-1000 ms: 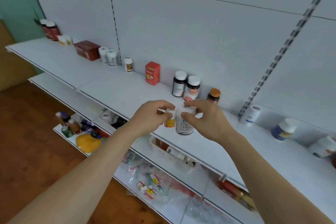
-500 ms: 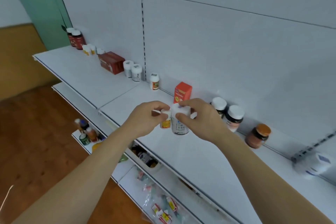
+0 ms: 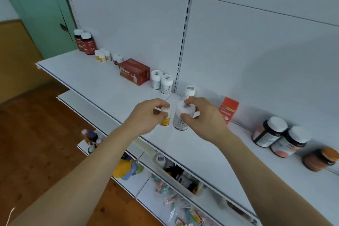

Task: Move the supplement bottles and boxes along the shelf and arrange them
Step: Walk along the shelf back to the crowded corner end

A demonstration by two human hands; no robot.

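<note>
My left hand [image 3: 146, 115] grips a small white bottle with a yellow-orange label [image 3: 166, 119] by its cap. My right hand [image 3: 203, 116] grips a larger white bottle with a blue-printed label [image 3: 180, 120] around its lid. Both bottles hang side by side just above the white shelf [image 3: 102, 82], near its middle. Along the back wall stand two white bottles [image 3: 162, 82], a dark red box [image 3: 134, 71], a small white-capped bottle [image 3: 190, 91] and an orange-red box [image 3: 229, 109], partly hidden by my right hand.
Far left at the back stand two dark red bottles [image 3: 85, 43] and several small yellow-labelled bottles [image 3: 102, 55]. At the right are two dark bottles with white caps [image 3: 278, 136] and a brown jar [image 3: 321, 158]. Lower shelves [image 3: 139, 183] hold mixed goods.
The view has swung left along the shelf, and both hands have carried their bottles leftward with it. The grips are unchanged.
</note>
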